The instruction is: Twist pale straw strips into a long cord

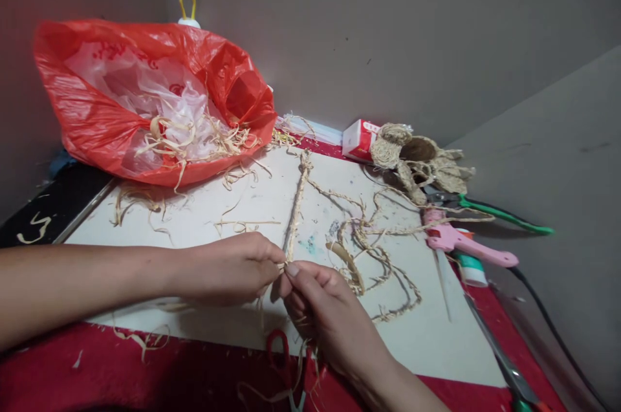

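A straight stalk of twisted straw-coloured fibre runs from the middle of a white board down to my fingers. My left hand is closed, its fingertips pinching the near end of this fibre cord. My right hand meets it from the other side, thumb and forefinger pressed on the same spot. Loose strands hang beneath my right hand. A long fibre cord lies in loops on the board, to the right. Below my hands are red-handled scissors, partly hidden.
A red plastic bag with dry fibre strips stands at back left. At back right are woven fibre pieces and a red-white box. Green-handled pliers, a pink glue gun and large scissors lie along the right edge.
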`<state>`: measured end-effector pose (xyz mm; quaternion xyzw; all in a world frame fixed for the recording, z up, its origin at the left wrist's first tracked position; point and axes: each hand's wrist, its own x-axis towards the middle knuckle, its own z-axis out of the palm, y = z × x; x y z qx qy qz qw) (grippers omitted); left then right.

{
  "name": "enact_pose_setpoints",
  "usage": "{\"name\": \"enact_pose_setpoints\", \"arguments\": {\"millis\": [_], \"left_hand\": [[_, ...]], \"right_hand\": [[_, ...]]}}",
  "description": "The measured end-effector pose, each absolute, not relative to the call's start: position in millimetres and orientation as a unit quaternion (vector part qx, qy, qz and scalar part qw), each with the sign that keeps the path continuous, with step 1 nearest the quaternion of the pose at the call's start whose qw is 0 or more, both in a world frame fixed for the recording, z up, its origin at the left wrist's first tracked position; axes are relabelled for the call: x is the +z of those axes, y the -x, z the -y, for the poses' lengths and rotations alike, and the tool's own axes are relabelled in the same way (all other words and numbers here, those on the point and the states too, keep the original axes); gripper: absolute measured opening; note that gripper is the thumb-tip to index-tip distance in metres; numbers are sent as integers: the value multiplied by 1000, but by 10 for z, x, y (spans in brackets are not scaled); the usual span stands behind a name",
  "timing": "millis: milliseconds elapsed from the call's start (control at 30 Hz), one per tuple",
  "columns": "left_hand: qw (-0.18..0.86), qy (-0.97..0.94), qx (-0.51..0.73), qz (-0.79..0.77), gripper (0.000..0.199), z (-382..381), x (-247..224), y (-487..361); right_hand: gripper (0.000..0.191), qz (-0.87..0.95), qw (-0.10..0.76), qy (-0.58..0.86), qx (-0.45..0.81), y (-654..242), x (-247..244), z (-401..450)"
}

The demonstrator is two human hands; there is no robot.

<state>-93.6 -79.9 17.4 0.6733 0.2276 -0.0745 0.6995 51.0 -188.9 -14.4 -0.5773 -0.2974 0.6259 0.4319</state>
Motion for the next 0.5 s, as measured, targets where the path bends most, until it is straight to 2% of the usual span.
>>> {"name": "enact_pose_setpoints", "arguments": {"millis": [200,333,500], "left_hand": [[753,-587,-74,-288,24,1047,143,914],[755,-568,-23,-328,15,1211,121,891],[749,-557,31,-358,21,1322,60,875]], "right_hand": [[39,239,474,558,637,-419,-171,1925],[41,212,489,531,658,-376,-140,1931],[35,198,497,496,684,-337,-106,1927]]}}
